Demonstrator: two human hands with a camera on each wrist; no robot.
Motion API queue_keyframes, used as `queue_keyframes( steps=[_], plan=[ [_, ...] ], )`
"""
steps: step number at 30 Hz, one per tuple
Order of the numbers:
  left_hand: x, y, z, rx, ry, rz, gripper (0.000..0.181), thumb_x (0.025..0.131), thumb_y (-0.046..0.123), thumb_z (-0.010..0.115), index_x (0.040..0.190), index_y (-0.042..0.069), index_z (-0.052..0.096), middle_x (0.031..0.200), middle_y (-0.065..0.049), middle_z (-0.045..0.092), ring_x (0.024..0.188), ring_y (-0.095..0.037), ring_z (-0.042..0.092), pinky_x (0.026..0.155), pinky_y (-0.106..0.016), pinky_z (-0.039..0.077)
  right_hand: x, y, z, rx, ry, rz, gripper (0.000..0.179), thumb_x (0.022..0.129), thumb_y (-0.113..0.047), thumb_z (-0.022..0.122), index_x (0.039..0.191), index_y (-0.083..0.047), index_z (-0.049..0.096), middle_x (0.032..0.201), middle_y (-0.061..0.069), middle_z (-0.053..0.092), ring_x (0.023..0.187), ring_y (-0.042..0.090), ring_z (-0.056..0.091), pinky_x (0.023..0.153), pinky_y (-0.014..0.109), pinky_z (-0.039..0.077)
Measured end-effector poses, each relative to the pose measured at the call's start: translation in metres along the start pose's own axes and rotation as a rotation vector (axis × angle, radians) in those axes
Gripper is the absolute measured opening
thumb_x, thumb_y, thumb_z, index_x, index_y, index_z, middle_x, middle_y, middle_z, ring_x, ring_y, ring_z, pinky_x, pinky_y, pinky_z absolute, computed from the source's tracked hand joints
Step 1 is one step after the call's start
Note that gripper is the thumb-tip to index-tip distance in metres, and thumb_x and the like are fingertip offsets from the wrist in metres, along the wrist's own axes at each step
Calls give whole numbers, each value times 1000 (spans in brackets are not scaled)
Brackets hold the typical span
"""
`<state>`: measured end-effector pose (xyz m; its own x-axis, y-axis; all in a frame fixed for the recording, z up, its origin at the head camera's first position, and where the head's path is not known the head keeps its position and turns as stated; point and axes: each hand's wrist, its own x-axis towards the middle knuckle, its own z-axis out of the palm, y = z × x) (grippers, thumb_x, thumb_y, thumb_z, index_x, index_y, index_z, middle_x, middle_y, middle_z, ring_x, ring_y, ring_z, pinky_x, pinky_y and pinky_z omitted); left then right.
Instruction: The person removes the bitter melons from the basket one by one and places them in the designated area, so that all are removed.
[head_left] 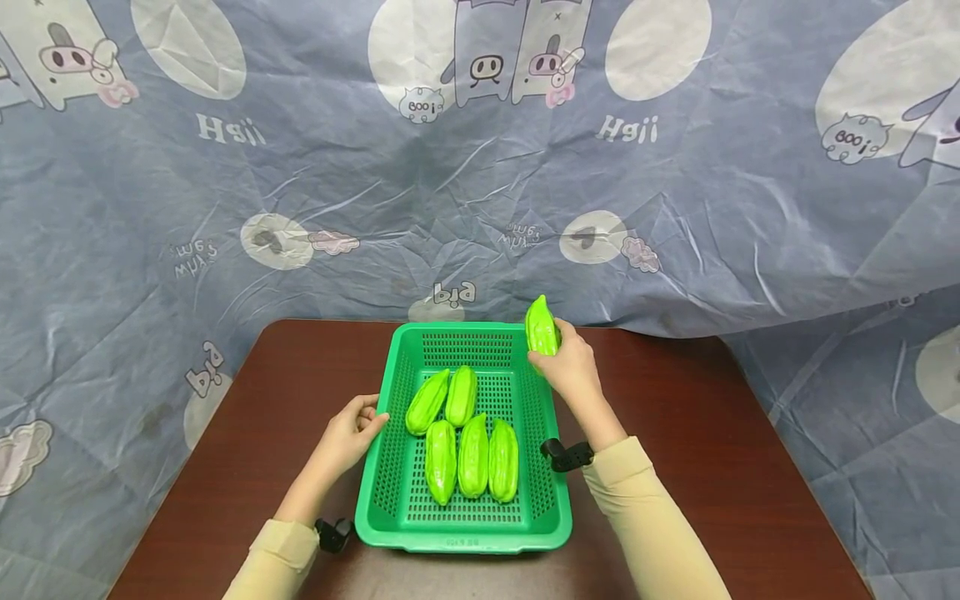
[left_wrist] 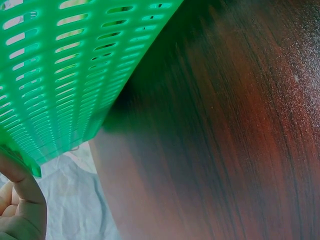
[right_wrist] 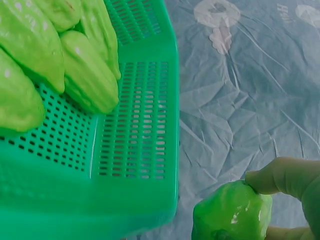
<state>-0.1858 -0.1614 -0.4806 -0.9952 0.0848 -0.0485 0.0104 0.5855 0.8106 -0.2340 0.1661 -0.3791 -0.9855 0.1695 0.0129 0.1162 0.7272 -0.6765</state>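
In the head view a green plastic basket (head_left: 463,543) with slotted walls stands on the table. Several bright green, ridged bitter gourds (head_left: 472,457) with tapered ends lie inside it, two at the back and the others in a front row. My right hand (head_left: 573,362) holds another bitter gourd (head_left: 542,327) above the basket's back right corner, tip up. The right wrist view shows the thumb on the glossy end of this held bitter gourd (right_wrist: 232,212). At the basket's left rim, my left hand (head_left: 348,433) grips the edge with curled fingers and thumb.
The dark brown wooden table (head_left: 675,433) extends to both sides of the basket. Behind it hangs a wrinkled grey-blue cloth (head_left: 420,200) with cartoon prints. A black band (head_left: 566,455) sits on the right wrist and another black band (head_left: 333,533) on the left.
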Motion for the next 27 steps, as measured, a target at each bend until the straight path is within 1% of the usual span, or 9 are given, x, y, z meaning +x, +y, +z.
queue_keyframes(
  steps=[8,15,20,27],
  plan=[
    [1,-1,1,4,2,9,45,95,25,56,133,2,45,100,-7,55,80,-16,52,68,-30,44,5,18,-11,0,20,29,73,82,-25,68,144,-6,34,130,20,52,106,36,55,82,46,47],
    [1,-4,0,-1,-4,16,44,95,25,56,132,3,45,100,-7,54,80,-16,51,68,-29,44,7,33,-14,7,12,50,73,83,-25,66,144,-5,31,132,22,49,108,38,54,83,47,47],
    [1,-5,0,-4,-3,21,44,95,24,56,132,3,45,99,-7,54,79,-16,51,67,-29,43,9,43,-15,16,7,69,73,83,-25,66,144,-4,31,133,22,48,109,38,53,85,47,46],
    [2,-5,1,-11,-9,16,44,96,24,55,133,3,44,100,-7,53,80,-16,50,67,-29,43,9,55,-13,-6,8,79,72,83,-25,66,143,-3,34,132,23,48,109,39,52,86,49,44]
  ],
)
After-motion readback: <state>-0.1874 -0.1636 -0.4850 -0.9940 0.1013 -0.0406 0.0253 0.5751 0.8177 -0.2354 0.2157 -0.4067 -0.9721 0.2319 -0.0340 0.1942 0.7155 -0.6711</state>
